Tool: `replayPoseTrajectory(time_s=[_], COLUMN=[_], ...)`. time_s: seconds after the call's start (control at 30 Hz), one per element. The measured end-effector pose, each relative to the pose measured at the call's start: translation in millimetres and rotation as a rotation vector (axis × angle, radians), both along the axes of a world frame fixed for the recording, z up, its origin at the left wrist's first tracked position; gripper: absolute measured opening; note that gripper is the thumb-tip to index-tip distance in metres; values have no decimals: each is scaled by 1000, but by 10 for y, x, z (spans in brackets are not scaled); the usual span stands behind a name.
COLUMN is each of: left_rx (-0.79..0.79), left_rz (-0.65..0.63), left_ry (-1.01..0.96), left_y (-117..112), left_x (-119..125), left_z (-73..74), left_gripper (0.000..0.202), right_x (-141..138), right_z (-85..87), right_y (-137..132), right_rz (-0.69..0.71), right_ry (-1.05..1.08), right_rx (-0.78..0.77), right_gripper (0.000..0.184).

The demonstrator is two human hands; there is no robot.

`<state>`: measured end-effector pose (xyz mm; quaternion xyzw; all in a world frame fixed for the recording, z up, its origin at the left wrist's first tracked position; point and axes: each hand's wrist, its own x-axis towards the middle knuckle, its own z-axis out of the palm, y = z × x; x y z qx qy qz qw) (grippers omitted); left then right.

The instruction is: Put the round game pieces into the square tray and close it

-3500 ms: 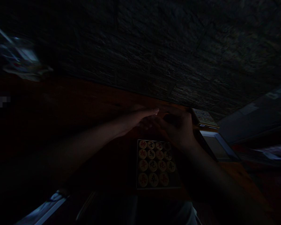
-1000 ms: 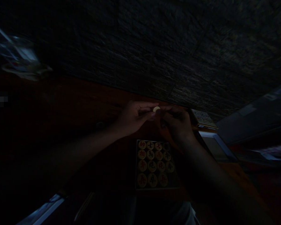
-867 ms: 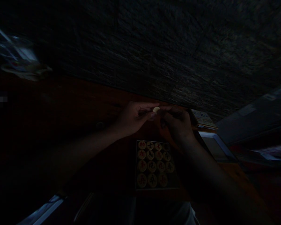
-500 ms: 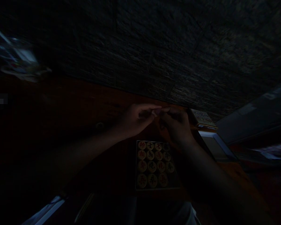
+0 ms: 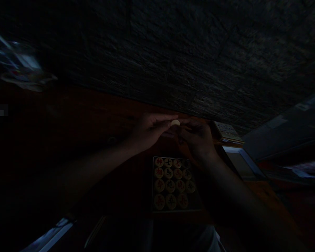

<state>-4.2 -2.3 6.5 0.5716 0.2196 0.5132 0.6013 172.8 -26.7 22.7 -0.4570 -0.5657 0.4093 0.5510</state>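
A round, pale xiangqi piece [image 5: 175, 123] is held above the dark wooden table, pinched between the fingertips of both hands. My left hand [image 5: 148, 132] grips it from the left, thumb and forefinger at its edge. From the right, my right hand [image 5: 198, 138] has curled fingers against it. Below the hands lies a shallow square box [image 5: 152, 185] of xiangqi pieces in rows, marked with red and black characters. The lower right corner of the box shows no piece, though the light there is very dim.
At the right stand a printed box [image 5: 228, 132] and an open box lid [image 5: 243, 162]. A stone wall [image 5: 157, 52] rises behind the table [image 5: 94, 108]. A tray with clear items [image 5: 28, 82] sits at far left. A small ring-like object [image 5: 111, 140] lies near my left forearm.
The piece between my fingertips has turned so its pale round face shows more. My left fingers have straightened a little. The box of pieces looks the same.
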Motion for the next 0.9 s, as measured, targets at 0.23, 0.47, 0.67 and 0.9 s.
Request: replayPoseTrajectory(time_s=[0.23, 0.47, 0.67, 0.9], left_rx=[62, 86, -35, -66], left_rz=[-28, -22, -21, -20], left_ry=[48, 77, 4, -13], left_y=[-22, -14, -2, -18], left_x=[1, 8, -6, -4], left_z=[-8, -20, 9, 26], left_gripper=[34, 39, 40, 36], right_x=[-15, -34, -19, -7], right_z=[10, 50, 59, 55], right_y=[0, -32, -41, -33], right_rz=[-13, -27, -22, -27], right_ry=[-24, -18, -50, -73], right_rx=[-7, -30, -16, -12], right_gripper=[31, 35, 42, 32])
